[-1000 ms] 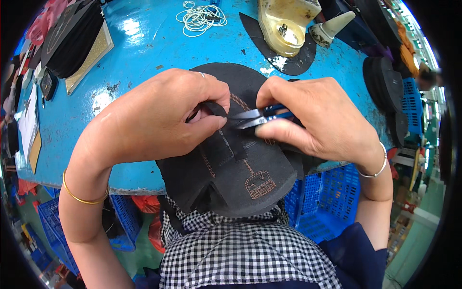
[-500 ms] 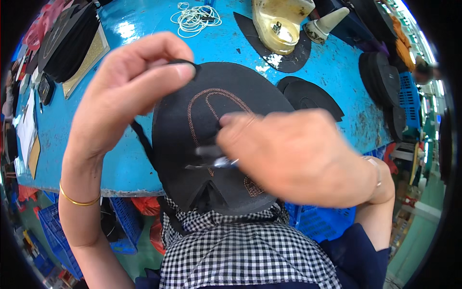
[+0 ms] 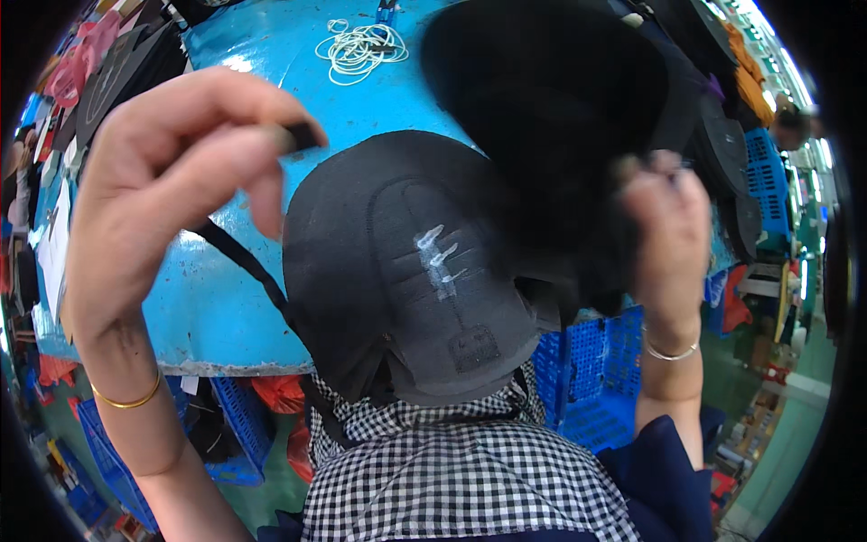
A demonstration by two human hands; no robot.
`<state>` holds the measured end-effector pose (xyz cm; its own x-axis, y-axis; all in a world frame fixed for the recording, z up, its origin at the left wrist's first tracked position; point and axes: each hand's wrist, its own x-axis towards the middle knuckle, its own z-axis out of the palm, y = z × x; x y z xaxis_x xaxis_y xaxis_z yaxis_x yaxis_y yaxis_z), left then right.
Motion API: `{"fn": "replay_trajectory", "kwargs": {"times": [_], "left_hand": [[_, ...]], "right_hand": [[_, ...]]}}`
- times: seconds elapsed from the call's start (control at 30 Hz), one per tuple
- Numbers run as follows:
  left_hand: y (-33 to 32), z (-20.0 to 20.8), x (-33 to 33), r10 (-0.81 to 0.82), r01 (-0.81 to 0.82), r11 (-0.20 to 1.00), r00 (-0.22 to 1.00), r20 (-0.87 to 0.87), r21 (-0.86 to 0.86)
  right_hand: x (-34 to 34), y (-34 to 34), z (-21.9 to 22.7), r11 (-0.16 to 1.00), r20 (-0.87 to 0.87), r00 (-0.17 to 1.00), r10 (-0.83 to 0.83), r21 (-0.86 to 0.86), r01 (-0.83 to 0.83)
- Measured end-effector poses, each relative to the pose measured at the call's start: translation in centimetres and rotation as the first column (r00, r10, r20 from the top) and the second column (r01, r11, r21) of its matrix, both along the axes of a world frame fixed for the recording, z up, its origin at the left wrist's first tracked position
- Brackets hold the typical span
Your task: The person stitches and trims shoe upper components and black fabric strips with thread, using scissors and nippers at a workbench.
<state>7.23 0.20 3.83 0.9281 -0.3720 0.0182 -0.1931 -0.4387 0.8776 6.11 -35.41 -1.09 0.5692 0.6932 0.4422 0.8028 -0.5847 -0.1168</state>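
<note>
**Strip end free, marked panel on view, dark piece raised**

At far left we have white papers (image 3: 54,257) by the edge of the blue surface (image 3: 212,321), well apart from the work. Next comes our left hand (image 3: 172,181), thumb and finger pinched on the end of a black strip (image 3: 305,136). The strip shows again below the hand and runs down to the left edge of the rounded black panel; our hand covers its middle.

That panel (image 3: 352,235) lies at the centre, over the near edge of the surface and just above the checked apron (image 3: 452,479). Its outline and notch are cut, a stitched-looking pattern shows, and pale smears (image 3: 438,262) cross its middle. We judge the shaping done; the strip's pinched end is not yet fixed to the panel, so the strip seems left to deal with. How many steps remain, we cannot tell.

Beyond the panel lies a coil of white cord (image 3: 361,54), clear of the work. To the right, a large dark piece (image 3: 542,81) hangs blurred in the air, hiding part of the panel and the surface behind. Our right hand (image 3: 670,230), well apart from the left, appears clasped on its edge. Below stands a blue crate (image 3: 623,348).
</note>
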Motion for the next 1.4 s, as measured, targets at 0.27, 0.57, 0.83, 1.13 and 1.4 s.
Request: {"fn": "replay_trajectory", "kwargs": {"times": [0.27,0.57,0.83,1.13,1.4], "left_hand": [[-6.1,-1.8,2.9,-0.485,0.542,0.831,0.816,-0.314,0.124],[-8.1,-3.6,3.7,-0.541,0.614,0.721,0.788,-0.294,0.321],[-8.3,-3.5,3.4,-0.495,0.588,0.747,0.803,-0.332,0.310],[-6.8,-3.0,4.5,-0.501,0.502,0.768,0.858,-0.113,0.398],[-6.8,-3.2,4.3,-0.456,0.484,0.780,0.874,-0.168,0.398]], "right_hand": [[-4.1,-13.7,-6.5,0.258,-0.876,0.309,-0.370,0.223,0.940],[-2.9,-7.8,-3.8,0.492,-0.866,0.500,-0.011,0.431,0.757],[0.6,0.2,-0.2,0.944,-0.638,0.710,0.297,0.308,-0.118],[1.1,2.5,-0.4,0.944,-0.562,0.777,0.284,0.021,-0.330],[2.0,3.8,-0.6,0.970,-0.444,0.865,0.233,0.045,-0.238]]}}
